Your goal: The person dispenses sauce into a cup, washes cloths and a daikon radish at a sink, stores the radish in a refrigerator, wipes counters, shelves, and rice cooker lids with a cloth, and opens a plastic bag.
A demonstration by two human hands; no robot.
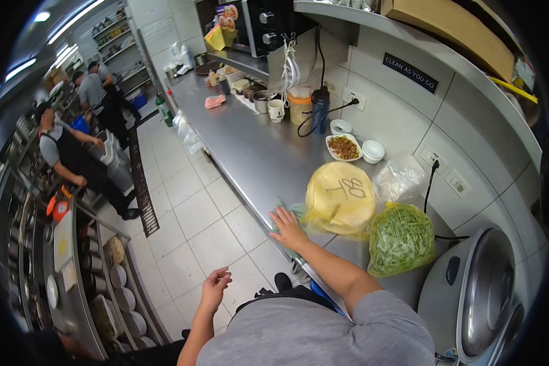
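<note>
My right hand (288, 228) lies flat with spread fingers on a green cloth (296, 210) at the counter's front edge. Most of the cloth is hidden under the hand. Just beyond it sits a yellow plastic-wrapped round stack (340, 198) with "80 T" marked on top, perhaps flatbreads. A clear bag of shredded greens (401, 239) stands to the right, near my forearm. Over the tiled floor, my left hand (216, 287) hangs in the air, its fingers loosely bent and apart, holding nothing.
Along the steel counter (244, 143) are a dish of chopped food (343, 147), white bowls (373, 150), a dark bottle (320, 110) and a mug (276, 111). A large cooker (476, 293) stands at right. Several people, one in an apron (73, 152), are across the aisle.
</note>
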